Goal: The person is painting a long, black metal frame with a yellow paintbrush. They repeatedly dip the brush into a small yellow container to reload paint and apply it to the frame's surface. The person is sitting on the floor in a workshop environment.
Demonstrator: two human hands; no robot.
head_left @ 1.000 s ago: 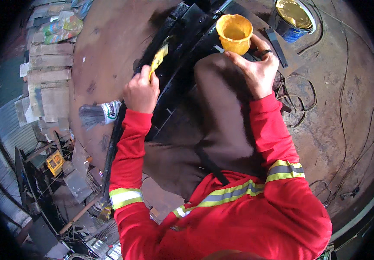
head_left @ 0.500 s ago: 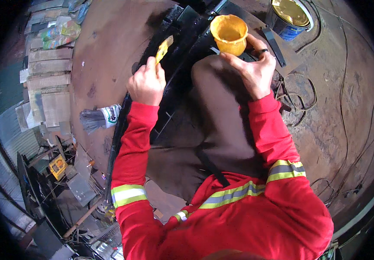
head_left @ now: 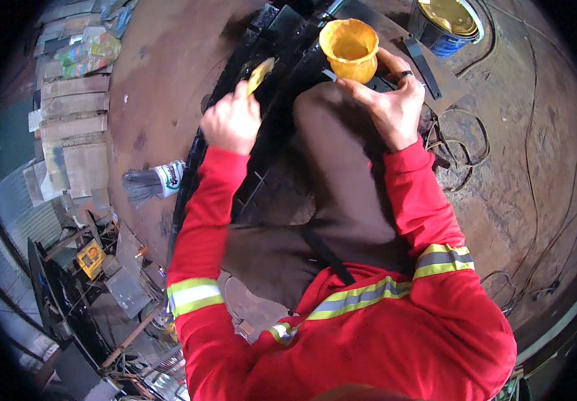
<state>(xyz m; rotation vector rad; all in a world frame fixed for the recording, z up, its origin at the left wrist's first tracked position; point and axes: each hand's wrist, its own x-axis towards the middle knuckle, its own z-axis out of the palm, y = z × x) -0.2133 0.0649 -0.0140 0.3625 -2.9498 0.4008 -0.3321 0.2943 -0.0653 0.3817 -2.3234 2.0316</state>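
Note:
My left hand [head_left: 232, 119] is closed round the handle of a small paintbrush [head_left: 259, 75]. The brush has a yellow handle, and its pale bristles point up and to the right over a black-painted metal frame [head_left: 287, 28]. In my right hand [head_left: 395, 100] is a yellow cup [head_left: 357, 65] with a wavy, flared rim, gripped from its right side with the thumb below. The cup's mouth faces up, and its inside looks yellow; how full it is I cannot tell. My bent knee lies between the two hands, below the cup.
A dark bucket [head_left: 433, 39] with a yellowish top stands at the upper right. Near it lie a flat black bar [head_left: 422, 67] and a looped cable [head_left: 482, 144]. Bundled rods [head_left: 143, 185] lie left of the frame. Cardboard sheets [head_left: 74, 123] and metal scrap [head_left: 126, 294] line the left.
My left hand has shifted slightly right, and the brush has tipped further right over the black frame. The cup in my right hand has moved slightly left and up.

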